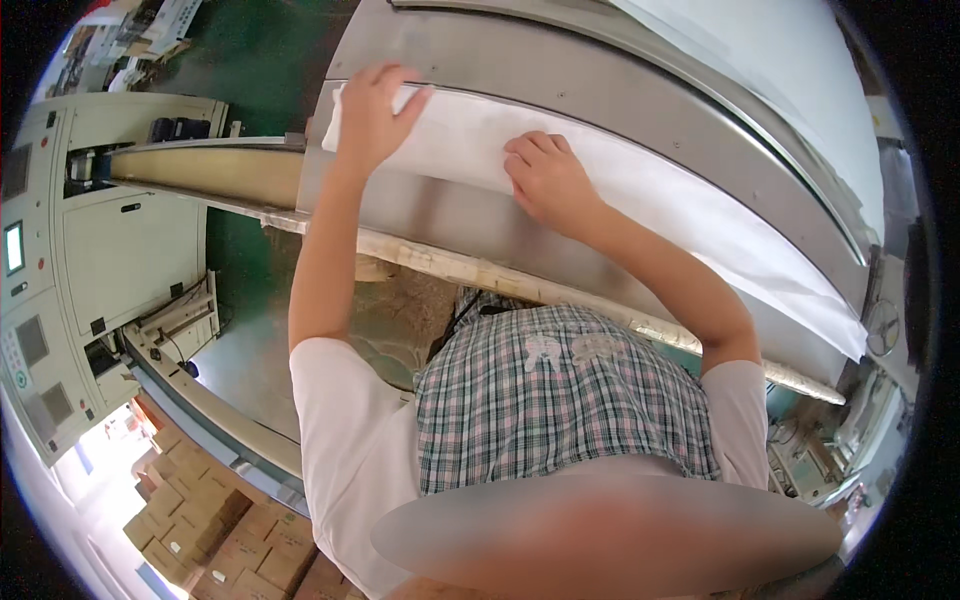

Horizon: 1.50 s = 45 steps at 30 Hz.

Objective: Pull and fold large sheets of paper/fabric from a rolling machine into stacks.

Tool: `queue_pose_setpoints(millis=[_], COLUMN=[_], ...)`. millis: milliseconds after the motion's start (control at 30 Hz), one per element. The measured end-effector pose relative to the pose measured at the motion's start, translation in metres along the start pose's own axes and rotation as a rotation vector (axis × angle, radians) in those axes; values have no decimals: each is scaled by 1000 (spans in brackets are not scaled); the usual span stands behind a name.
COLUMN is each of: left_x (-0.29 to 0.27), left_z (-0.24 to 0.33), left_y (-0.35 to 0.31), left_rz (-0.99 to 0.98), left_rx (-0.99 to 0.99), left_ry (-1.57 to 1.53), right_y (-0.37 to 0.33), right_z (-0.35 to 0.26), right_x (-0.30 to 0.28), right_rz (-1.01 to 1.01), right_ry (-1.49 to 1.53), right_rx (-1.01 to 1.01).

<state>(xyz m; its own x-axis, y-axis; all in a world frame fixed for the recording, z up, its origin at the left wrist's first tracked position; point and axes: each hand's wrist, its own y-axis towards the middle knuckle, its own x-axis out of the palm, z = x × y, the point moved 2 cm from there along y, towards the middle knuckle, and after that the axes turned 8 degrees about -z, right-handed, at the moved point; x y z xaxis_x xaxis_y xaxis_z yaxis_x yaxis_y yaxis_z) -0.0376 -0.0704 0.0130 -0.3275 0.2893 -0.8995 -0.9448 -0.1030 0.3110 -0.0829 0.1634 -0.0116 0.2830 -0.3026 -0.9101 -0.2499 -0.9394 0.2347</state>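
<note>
A long strip of thin white sheet material (640,185), cloth or film, lies along a metal worktop (450,215) in front of me. At its far left end, my left hand (372,118) rests with the thumb spread away from the fingers, which are slightly blurred. Farther right, my right hand (553,182) is at the strip's near edge, its fingers curled and closed on the sheet. Its fingertips are partly hidden. Towards the right the strip looks creased, and its end hangs near the worktop's front edge.
A raised metal plate (500,55) runs behind the strip, with more white sheeting (770,70) beyond it. A worn pale rail (460,265) borders the worktop's near side. Light-coloured machine cabinets (130,250) stand at left, and stacked cardboard boxes (200,500) at lower left.
</note>
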Motion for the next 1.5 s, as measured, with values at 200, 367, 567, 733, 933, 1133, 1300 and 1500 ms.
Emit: queue_pose_setpoints(millis=[200,367,567,733,933,1133,1300,1500], left_x=[41,64,47,-18,30,87,122,135], left_z=[-6,-28,-106,-111,-69,75,143,186], left_y=[6,5,-108,-109,-86,-53,-40,-37], left_rz=[-181,-295,-307,-174,-306,-307,-265,-289], left_rx=[9,-230,-70,-165,-308,-260,-397,-600], left_ry=[80,132,680,751,576,427,383,460], right_y=[3,-21,-120,-224,-345,-464,-506,-581], right_z=[8,17,29,65,131,193,208,261], right_x=[3,-9,-56,-97,-146,-198,-216,-243], right_rz=[-9,-54,-175,-56,22,-9,7,30], right_ry=[47,-8,-7,-161,-322,-474,-356,-463], right_rx=[39,93,268,522,855,936,852,939])
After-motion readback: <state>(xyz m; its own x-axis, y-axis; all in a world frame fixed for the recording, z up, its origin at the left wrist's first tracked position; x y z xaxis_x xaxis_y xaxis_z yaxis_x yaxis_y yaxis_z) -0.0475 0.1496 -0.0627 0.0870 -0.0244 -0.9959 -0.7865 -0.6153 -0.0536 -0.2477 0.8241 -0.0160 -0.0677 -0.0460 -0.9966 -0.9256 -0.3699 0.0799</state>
